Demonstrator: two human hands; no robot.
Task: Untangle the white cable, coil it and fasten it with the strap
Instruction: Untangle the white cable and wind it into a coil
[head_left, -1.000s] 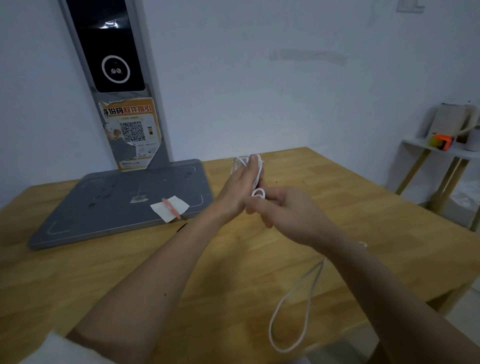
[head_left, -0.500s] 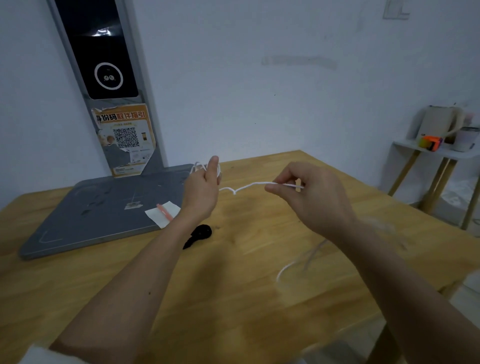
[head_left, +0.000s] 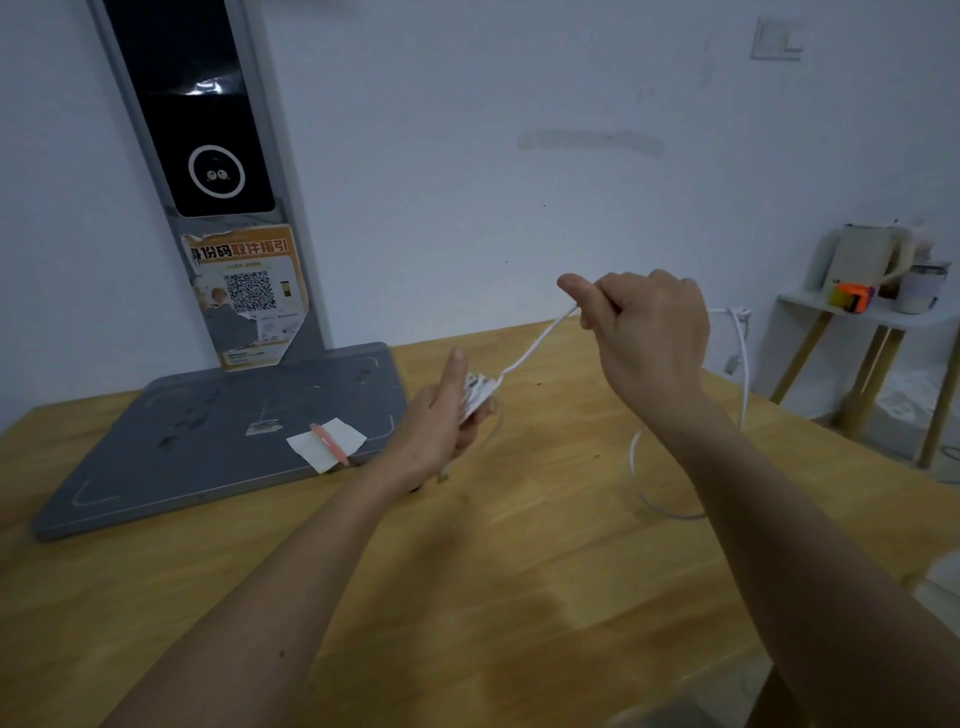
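— Right hand (head_left: 647, 332), raised above the far side of the light wooden table (head_left: 519, 597), pinches a thin white cable (head_left: 535, 343) between thumb and curled fingers. And the other?

— Left hand (head_left: 439, 421), lower and nearer the middle of the table, grips a small bundle of white coils (head_left: 479, 392), thumb pointing up, fingers wrapped round the loops.

— How does the cable run?

— One taut, straight stretch climbs from the bundle up and right to the raised hand. Beyond that hand the cable reappears on the right, droops past a small plug end hanging in the air, and falls in a loose, blurred loop to the tabletop near the right forearm.

— What else is on the table?

— On the far left, a grey flat-based stand (head_left: 218, 441) with a tall black-screened post bearing an orange QR-code sticker. At its near right corner lies a white paper slip (head_left: 332, 447) with a pink strip across it.
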